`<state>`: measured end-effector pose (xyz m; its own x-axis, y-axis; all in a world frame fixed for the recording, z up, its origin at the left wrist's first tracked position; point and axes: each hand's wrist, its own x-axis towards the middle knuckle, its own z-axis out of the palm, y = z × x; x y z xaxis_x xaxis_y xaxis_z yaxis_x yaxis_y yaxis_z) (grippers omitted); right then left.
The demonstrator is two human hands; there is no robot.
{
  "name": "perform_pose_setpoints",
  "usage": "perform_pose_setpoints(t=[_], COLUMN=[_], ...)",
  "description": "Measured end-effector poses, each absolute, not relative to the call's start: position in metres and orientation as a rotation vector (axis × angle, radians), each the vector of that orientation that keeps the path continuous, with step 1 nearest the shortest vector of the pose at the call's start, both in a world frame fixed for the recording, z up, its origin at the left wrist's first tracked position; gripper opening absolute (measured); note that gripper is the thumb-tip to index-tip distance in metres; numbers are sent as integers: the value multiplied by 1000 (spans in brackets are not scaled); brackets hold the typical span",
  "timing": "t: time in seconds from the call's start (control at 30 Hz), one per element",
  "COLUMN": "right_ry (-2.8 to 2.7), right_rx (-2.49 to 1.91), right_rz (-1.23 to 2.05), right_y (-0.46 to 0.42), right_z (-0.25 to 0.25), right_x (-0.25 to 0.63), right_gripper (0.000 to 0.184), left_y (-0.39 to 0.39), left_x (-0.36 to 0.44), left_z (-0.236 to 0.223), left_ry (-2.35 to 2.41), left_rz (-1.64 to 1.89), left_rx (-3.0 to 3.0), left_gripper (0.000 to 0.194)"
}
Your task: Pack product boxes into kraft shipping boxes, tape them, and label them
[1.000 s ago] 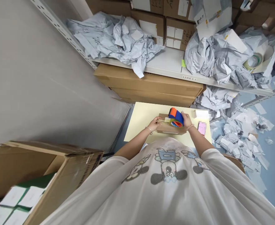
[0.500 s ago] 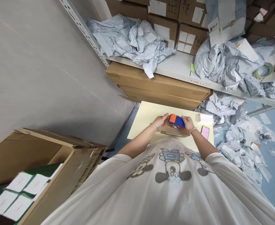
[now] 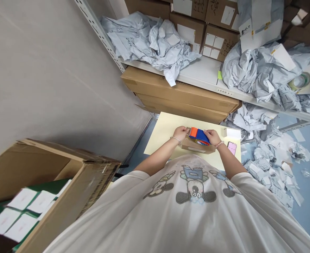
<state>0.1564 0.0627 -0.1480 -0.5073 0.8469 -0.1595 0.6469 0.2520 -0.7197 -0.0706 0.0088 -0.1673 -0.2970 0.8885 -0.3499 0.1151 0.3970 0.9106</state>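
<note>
A small brown cardboard box lies on a pale yellow table. My right hand is closed round a blue and orange tape dispenser that rests on top of the box. My left hand presses on the box's left end, fingers curled over its edge. Both wrists wear thin bracelets.
A white slip and a pink phone lie at the table's right side. Long cardboard cartons sit under a white shelf piled with crumpled grey mailers. Paper litters the blue floor. An open carton of white boxes stands at left.
My right hand has slid the tape dispenser leftward across the box top. My left hand moved from the box's left end closer to the dispenser.
</note>
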Motion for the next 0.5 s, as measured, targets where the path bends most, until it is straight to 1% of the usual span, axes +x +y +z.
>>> perform_pose_setpoints(t=[0.13, 0.27, 0.37, 0.5], right_ry=[-2337, -2425, -2498, -2627], right_rx=[-1411, -1527, -1632, -1738], right_rz=[927, 762, 726, 586], right_y=[72, 78, 78, 80], right_z=[-127, -113, -112, -117], right_x=[183, 243, 277, 283], right_gripper=[65, 68, 70, 73], left_y=[6, -3, -9, -5], left_x=[-94, -135, -147, -135], left_z=[-175, -189, -203, -222], left_ry=[1767, 1793, 1747, 1762], left_rz=[1112, 1230, 1192, 1130], left_rx=[865, 787, 792, 694], left_gripper=[29, 33, 31, 31])
